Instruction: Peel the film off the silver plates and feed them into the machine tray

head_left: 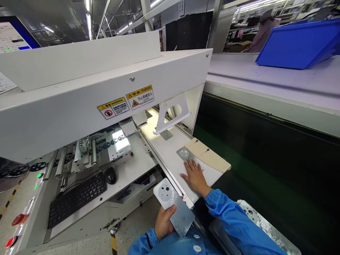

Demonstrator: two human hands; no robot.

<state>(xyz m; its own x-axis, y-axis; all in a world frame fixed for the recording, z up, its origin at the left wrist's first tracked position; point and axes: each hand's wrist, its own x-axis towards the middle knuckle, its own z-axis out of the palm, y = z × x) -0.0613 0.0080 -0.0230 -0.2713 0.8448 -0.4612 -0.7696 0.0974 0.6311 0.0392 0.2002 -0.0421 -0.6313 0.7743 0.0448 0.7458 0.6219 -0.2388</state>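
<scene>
My left hand (164, 222) grips a silver phone back panel (182, 214) by its lower left side, thumb on top. The panel is tilted in front of my body, its round camera area with several holes towards the upper left. On the white conveyor belt (170, 148) lies a second phone back panel (183, 152). Over its lower part my right hand (196, 177) rests flat, fingers spread, hiding much of it. A cream guide plate (212, 158) runs along the belt's right side, beside that panel.
A white machine housing (170, 76) with warning labels overhangs the belt. To the left are a keyboard (77, 198), a mouse (109, 175) and red buttons (20, 219). More panels (268, 226) lie at lower right, by a dark green belt (247, 152). A blue bin (294, 44) stands behind.
</scene>
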